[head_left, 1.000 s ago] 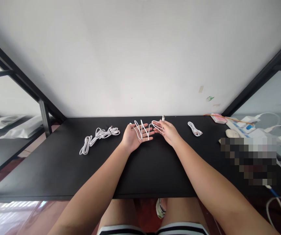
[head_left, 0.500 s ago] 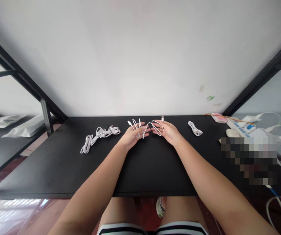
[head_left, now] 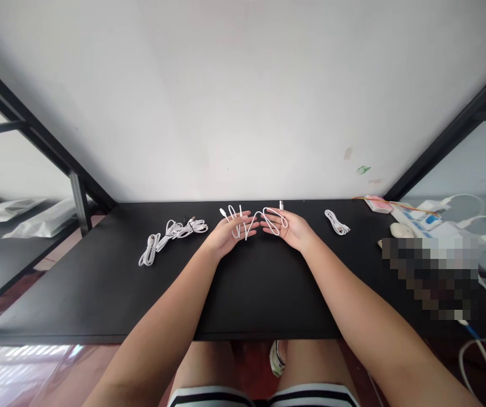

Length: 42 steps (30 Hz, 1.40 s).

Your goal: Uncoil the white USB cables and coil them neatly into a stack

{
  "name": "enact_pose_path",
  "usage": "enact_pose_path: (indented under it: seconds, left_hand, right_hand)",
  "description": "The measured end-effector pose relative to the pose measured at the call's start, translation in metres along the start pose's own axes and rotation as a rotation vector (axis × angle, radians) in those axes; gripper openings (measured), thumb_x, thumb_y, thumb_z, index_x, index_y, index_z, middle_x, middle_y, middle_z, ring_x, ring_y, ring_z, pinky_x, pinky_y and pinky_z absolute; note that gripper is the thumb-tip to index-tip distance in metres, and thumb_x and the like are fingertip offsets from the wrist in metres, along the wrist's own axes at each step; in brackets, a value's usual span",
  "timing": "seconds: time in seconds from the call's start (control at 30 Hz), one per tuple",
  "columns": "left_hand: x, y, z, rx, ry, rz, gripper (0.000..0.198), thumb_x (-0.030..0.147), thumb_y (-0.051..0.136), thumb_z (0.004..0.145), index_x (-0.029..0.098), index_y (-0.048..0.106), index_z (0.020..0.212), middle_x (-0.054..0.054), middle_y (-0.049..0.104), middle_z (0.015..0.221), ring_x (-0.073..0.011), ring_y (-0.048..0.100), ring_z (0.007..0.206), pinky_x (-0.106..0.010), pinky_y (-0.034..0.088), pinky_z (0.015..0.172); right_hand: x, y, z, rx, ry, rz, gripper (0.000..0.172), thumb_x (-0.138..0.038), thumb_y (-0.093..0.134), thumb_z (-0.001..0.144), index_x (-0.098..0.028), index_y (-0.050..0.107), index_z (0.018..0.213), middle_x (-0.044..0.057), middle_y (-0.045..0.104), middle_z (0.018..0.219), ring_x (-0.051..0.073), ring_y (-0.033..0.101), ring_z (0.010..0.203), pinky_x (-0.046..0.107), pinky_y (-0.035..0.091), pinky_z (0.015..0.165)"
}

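Observation:
A loose white cable [head_left: 255,221] runs between my two hands above the far middle of the black table [head_left: 99,294]. My left hand [head_left: 228,233] has its palm up and fingers stretched out, with loops of the cable draped over the fingers. My right hand [head_left: 289,227] faces it, fingers curled round another loop of the same cable, one plug sticking up behind it. A coiled white cable [head_left: 337,223] lies to the right of my right hand. To the left of my left hand lie several bundled white cables [head_left: 170,234].
A white wall stands behind the table. At the right edge lie a pink box [head_left: 377,204], a blue and white power strip [head_left: 421,220], a white mouse [head_left: 402,230], a blurred patch and more cords. Black frame posts rise at both sides. My knees show below the front edge.
My left hand has turned and moved a little towards the wall, gathering the cable loops closer on its fingers. My right hand has stayed nearly in place with its loop.

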State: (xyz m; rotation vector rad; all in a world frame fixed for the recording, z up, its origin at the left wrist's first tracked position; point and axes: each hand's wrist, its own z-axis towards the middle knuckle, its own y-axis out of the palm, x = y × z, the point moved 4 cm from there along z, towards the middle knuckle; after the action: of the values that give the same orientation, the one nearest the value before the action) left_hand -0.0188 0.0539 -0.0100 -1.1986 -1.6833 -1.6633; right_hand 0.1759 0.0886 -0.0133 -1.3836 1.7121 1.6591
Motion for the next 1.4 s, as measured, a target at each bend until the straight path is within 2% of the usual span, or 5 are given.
enact_pose_path:
  seconds: [0.5,0.83,1.0,1.13,1.4]
  left_hand:
    - [-0.018,0.033,-0.002,-0.112,0.087,0.098,0.028,0.025,0.079,0.08,0.011,0.072,0.103,-0.013,0.072,0.11,-0.0217,0.069,0.104,-0.038,0.049,0.1]
    - [-0.029,0.043,-0.002,-0.01,0.11,-0.054,0.034,0.043,0.068,0.09,0.014,0.068,0.107,-0.012,0.073,0.106,-0.0248,0.069,0.106,-0.037,0.053,0.097]
    - [-0.022,0.033,-0.002,0.123,0.111,0.018,0.032,0.043,0.068,0.089,0.013,0.068,0.101,-0.011,0.074,0.094,-0.0197,0.071,0.084,-0.03,0.056,0.073]
    - [-0.006,0.013,0.001,0.316,0.168,0.15,0.035,0.048,0.068,0.087,0.013,0.064,0.089,-0.007,0.07,0.077,-0.0085,0.054,0.048,-0.021,0.035,0.04]
    - [0.02,-0.024,0.004,0.533,0.226,0.209,0.049,0.045,0.073,0.08,0.024,0.032,0.067,0.012,0.028,0.044,-0.0046,0.025,0.033,-0.021,0.013,0.034]
  right_hand:
    - [0.013,0.034,-0.009,-0.035,-0.236,-0.095,0.022,-0.033,0.056,0.097,-0.021,0.07,0.109,0.009,0.074,0.115,0.021,0.071,0.104,0.038,0.055,0.096]
    - [0.023,0.061,-0.021,0.06,-0.728,-1.184,0.035,-0.027,0.042,0.1,-0.029,0.067,0.125,0.006,0.056,0.143,0.029,0.048,0.127,0.052,0.036,0.113]
    - [0.023,0.065,-0.024,0.022,-0.753,-1.358,0.038,-0.029,0.043,0.099,-0.028,0.063,0.132,0.005,0.047,0.153,0.033,0.043,0.132,0.056,0.036,0.11]
    - [0.014,0.052,-0.02,0.073,-0.819,-1.323,0.04,-0.025,0.049,0.095,-0.027,0.062,0.133,0.009,0.052,0.145,0.03,0.047,0.129,0.053,0.037,0.111]
    - [0.021,0.025,-0.004,0.041,-0.675,-1.435,0.03,-0.025,0.056,0.093,-0.024,0.071,0.118,0.009,0.067,0.122,0.03,0.053,0.115,0.051,0.043,0.103]
